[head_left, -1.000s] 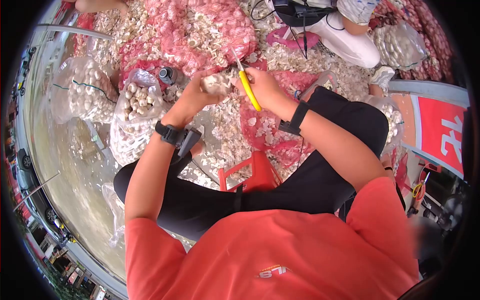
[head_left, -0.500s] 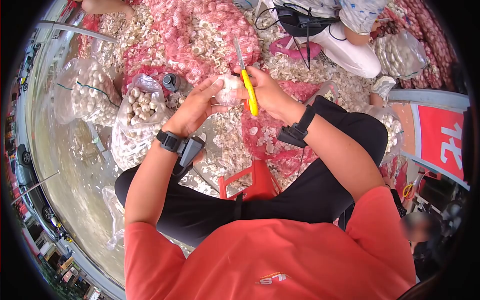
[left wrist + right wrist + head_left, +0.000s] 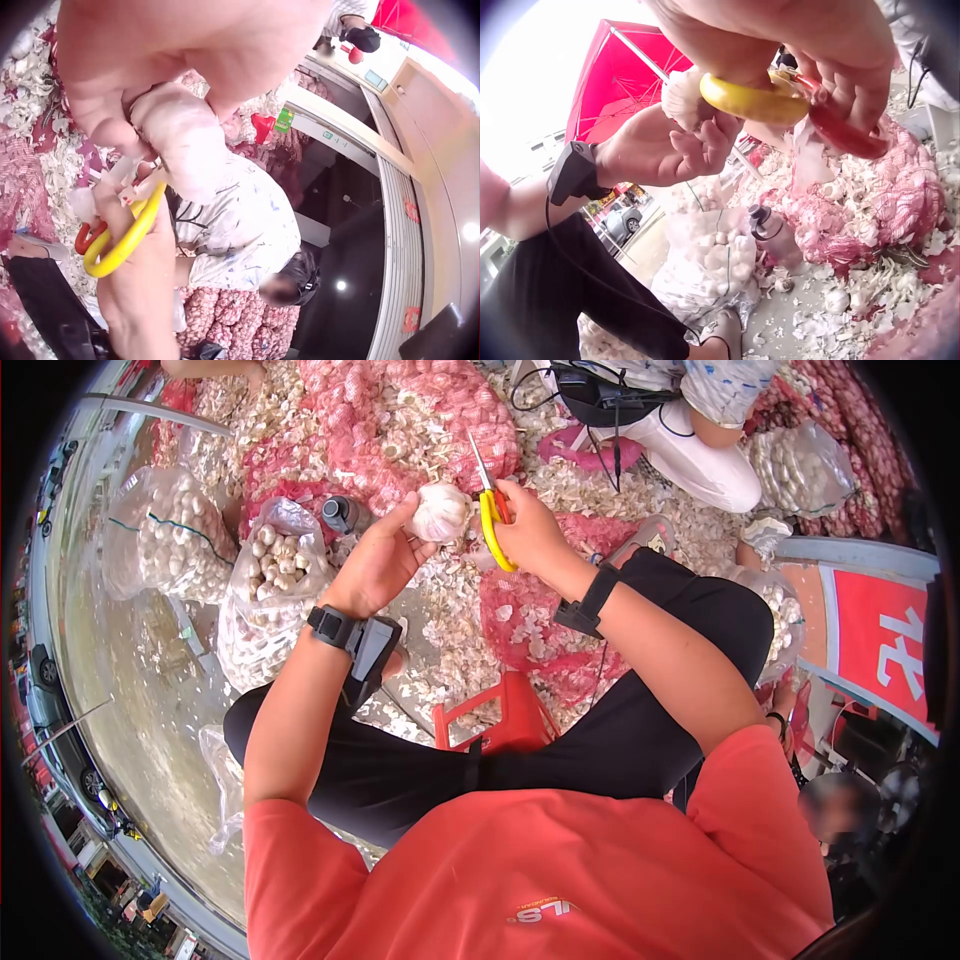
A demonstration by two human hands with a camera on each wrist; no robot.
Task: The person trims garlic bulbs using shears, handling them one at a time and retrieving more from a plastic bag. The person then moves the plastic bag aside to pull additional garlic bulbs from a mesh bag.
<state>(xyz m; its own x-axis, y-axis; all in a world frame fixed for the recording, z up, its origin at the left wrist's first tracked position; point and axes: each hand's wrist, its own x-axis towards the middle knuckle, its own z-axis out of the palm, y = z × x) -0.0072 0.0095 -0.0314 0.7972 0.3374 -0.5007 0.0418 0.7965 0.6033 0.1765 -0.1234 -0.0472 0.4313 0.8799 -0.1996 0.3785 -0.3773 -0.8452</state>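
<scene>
A garlic bulb [image 3: 440, 511] sits pinched in my left hand [image 3: 380, 560], held up in front of me above the littered ground, while my right hand [image 3: 530, 530] grips the yellow-handled scissors [image 3: 490, 510] just to its right, blades pointing away. I judge the trimming step is in hand: the next move calls for turning the bulb so its stem or roots meet the blades. To the left stands an open bag of trimmed garlic [image 3: 275, 575]; beyond lie red mesh sacks [image 3: 400, 420] and loose skins. From the wrist views I cannot tell whether the blades are parted, and the bulb's cut end is hidden by fingers.
</scene>
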